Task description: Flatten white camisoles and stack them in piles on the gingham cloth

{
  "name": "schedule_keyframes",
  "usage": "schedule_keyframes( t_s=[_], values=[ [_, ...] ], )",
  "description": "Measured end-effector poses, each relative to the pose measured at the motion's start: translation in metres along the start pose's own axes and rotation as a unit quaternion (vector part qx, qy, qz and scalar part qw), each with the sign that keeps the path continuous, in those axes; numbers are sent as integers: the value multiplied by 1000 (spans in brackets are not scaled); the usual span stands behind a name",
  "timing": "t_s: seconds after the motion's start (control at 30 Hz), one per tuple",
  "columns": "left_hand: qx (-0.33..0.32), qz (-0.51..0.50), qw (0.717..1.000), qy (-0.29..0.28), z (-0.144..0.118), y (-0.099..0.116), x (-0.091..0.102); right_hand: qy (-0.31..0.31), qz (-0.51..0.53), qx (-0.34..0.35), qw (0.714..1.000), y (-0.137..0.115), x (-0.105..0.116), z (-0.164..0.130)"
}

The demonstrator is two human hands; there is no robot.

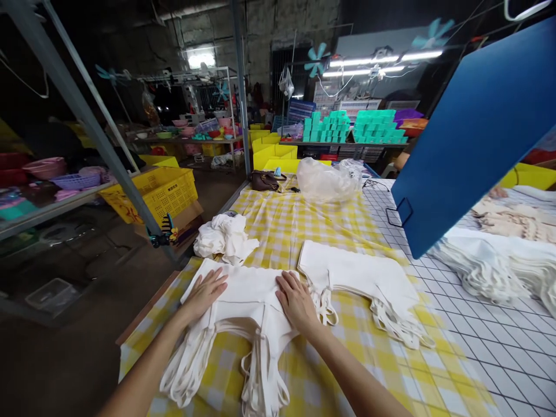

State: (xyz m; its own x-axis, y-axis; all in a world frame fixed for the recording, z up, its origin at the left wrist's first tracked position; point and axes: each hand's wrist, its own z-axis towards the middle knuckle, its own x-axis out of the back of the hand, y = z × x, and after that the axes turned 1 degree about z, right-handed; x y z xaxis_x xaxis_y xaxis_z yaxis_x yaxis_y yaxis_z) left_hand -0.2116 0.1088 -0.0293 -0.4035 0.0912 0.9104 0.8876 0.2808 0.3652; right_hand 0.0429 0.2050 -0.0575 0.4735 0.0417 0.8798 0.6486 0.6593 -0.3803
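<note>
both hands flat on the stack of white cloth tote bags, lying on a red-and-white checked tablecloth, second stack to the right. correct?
Not quite: the checked tablecloth is yellow and white, not red, as the head view shows. The rest holds: left hand and right hand lie flat on the stack of white cloth tote bags, with a second white stack to the right.

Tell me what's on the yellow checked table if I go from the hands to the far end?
Left hand and right hand flat on a stack of white cloth bags → crumpled white cloth → clear plastic bag with a dark pouch beside it → yellow bins.
</note>
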Motion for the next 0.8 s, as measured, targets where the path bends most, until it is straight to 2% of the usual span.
schedule_keyframes(
  t_s=[0.2,0.33,0.43,0.53,0.6,0.67,0.73,0.8],
  values=[
    [2,2,1000,-10,1,-1,10,17,32,0,999,3,6,-3],
    [19,30,999,4,2,-8,12,60,61,-17,996,11,18,-16],
    [28,46,998,9,3,-12,15,114,76,-41,990,32,33,-30],
    [27,47,998,33,9,-3,22,184,59,-84,978,73,58,-42],
    [-5,22,998,65,17,13,29,225,33,-139,964,109,80,-46],
    [-46,-14,994,94,30,41,34,256,5,-228,939,146,101,-46],
    [-76,-38,991,108,48,77,35,238,-39,-334,911,179,119,-44],
    [-105,-49,989,93,69,117,30,189,-64,-417,887,204,129,-41]
  ],
)
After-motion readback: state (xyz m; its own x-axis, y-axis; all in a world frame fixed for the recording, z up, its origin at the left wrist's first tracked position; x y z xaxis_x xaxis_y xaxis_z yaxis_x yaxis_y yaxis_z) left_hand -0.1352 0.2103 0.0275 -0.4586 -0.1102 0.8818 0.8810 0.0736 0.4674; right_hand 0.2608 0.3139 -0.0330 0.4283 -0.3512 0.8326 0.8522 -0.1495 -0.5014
